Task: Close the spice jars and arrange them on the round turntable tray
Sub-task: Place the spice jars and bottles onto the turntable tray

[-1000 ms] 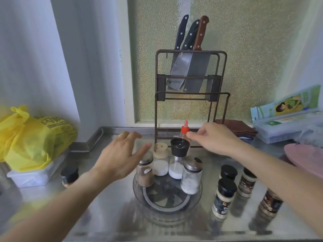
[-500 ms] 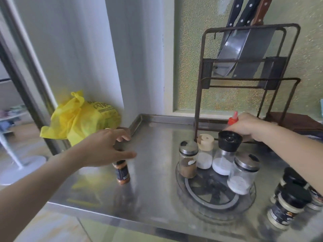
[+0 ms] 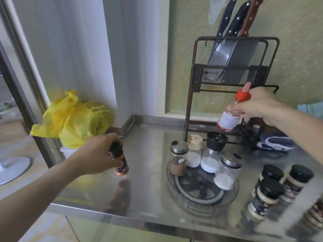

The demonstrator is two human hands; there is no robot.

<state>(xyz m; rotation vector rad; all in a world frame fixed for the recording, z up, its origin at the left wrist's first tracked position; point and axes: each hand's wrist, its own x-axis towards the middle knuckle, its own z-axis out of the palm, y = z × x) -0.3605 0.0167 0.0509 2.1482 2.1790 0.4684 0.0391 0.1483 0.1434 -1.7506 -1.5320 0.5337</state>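
Now the left hand (image 3: 97, 154) grips a black-capped orange jar (image 3: 120, 163) left of the clear turntable tray (image 3: 201, 205); the right hand (image 3: 257, 105) holds a red-capped bottle (image 3: 230, 114) above it.

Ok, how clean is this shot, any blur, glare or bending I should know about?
Head view: the black-capped jars at lower right are smeared by motion blur, labels unreadable; the steel counter mirrors the jar in the left hand; the knife rack leans from wide-angle distortion; the red-capped bottle in the right hand is slightly soft.
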